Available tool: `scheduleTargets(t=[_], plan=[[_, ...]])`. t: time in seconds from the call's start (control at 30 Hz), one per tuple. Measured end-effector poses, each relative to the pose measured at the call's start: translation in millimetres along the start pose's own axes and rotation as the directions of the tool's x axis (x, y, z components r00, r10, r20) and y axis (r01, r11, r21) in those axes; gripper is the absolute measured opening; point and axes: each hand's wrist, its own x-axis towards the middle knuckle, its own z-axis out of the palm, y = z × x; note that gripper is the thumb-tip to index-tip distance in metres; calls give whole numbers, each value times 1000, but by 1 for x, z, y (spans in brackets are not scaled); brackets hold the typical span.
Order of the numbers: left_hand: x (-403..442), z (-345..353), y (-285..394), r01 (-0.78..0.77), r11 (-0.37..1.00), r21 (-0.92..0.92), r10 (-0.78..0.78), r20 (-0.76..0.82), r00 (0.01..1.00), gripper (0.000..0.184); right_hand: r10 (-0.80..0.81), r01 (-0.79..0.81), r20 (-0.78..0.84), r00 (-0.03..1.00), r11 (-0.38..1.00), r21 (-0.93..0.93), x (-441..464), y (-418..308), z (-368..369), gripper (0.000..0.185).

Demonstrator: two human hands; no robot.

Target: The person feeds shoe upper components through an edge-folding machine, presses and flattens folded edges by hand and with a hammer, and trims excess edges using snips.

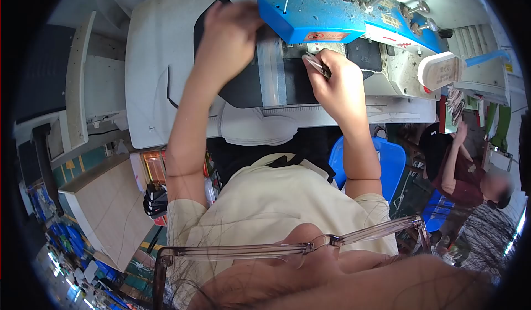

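A blue sewing machine head (pixel 310 14) overhangs the white worktable from the top. Beneath it lies a flat black piece (pixel 301 86), crossed by a pale translucent strip (pixel 272 75). My left hand (pixel 229 36) is at the left side of the machine head, over the black piece; its fingers are smeared by motion and partly hidden. Close to the machine's metal plate, my right hand (pixel 340 80) is closed around small metal thread snips (pixel 316 63), whose tips point up and left. The needle area is hidden behind the machine head.
A white worktable (pixel 149 88) has a printed ruler along its near edge. A lamp-like white fitting (pixel 440 71) juts out at right. Below are a blue plastic bin (pixel 392 163) and a wooden box (pixel 108 210). Another person (pixel 464 177) sits at far right.
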Motion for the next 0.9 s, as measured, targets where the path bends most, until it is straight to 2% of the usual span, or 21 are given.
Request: scheduleTargets(t=[0.03, 0.1, 0.13, 0.17, 0.2, 0.23, 0.3, 0.33, 0.37, 0.43, 0.47, 0.53, 0.57, 0.63, 0.7, 0.77, 0.83, 0.9], plan=[[8, -2, -15, 65, 997, -40, -66, -36, 997, 26, 8, -8, 2, 1000, 1000, -12, -3, -5, -2, 16], [30, -1, -52, 351, 936, -35, -349, -224, 910, 28, 17, -16, 3, 1000, 1000, -23, -9, -12, -4, 18], [42, 4, -76, 351, 936, -35, -350, -224, 910, 28, -45, 45, 6, 999, 998, 37, -12, -16, -5, 22], [56, 11, -101, 657, 716, -237, -637, 164, 753, 38, -108, 107, 6, 994, 990, 96, -14, -18, -5, 27], [66, 16, -119, 894, 362, -265, -695, 562, 449, 48, -175, 172, 23, 984, 979, 106, -15, -18, -3, 32], [65, 31, -131, 891, 366, -269, -697, 555, 454, 48, -221, 220, 4, 975, 971, 95, -15, -19, 2, 31], [52, 52, -137, 627, 412, -661, -461, 442, 769, 33, -225, 224, 31, 974, 974, 32, -18, -23, 7, 34], [49, 40, -141, 643, 484, -594, -498, 418, 760, 47, -246, 247, 30, 969, 967, -61, -18, -25, 9, 34], [41, 33, -140, 640, 488, -593, -495, 416, 763, 47, -246, 247, 25, 969, 967, -60, -17, -26, 11, 34], [23, 15, -129, 375, 233, -897, -502, 219, 837, 44, -133, 133, 10, 991, 974, -182, -17, -29, 14, 34], [16, 6, -132, 323, 132, -937, -516, 214, 830, 36, -123, 115, -15, 992, 963, -245, -15, -28, 18, 34], [-15, -25, -127, 260, 344, -902, -499, 59, 865, 33, -104, 95, -15, 994, 949, -300, -9, -32, 23, 33], [-28, -39, -115, 257, 353, -900, -499, 52, 865, 33, -81, 69, -17, 997, 932, -355, -6, -34, 26, 33], [-55, -67, -91, 171, 729, -662, -363, -162, 918, 31, -75, 68, -3, 997, 921, -384, 2, -39, 30, 32], [-71, -80, -61, 140, 780, -609, -331, -212, 919, 32, -48, 56, 30, 998, 890, -453, 7, -45, 34, 30], [-83, -86, -37, 110, 827, -551, -297, -263, 918, 33, -86, 83, 14, 996, 881, -467, 11, -46, 36, 29], [-97, -83, -23, 192, 828, -527, -385, -285, 878, 34, -122, 109, 4, 993, 870, -481, 13, -45, 35, 27], [-113, -75, -24, 150, 810, -567, -398, -344, 850, 38, -86, 108, 66, 994, 852, -513, 13, -42, 32, 23]])
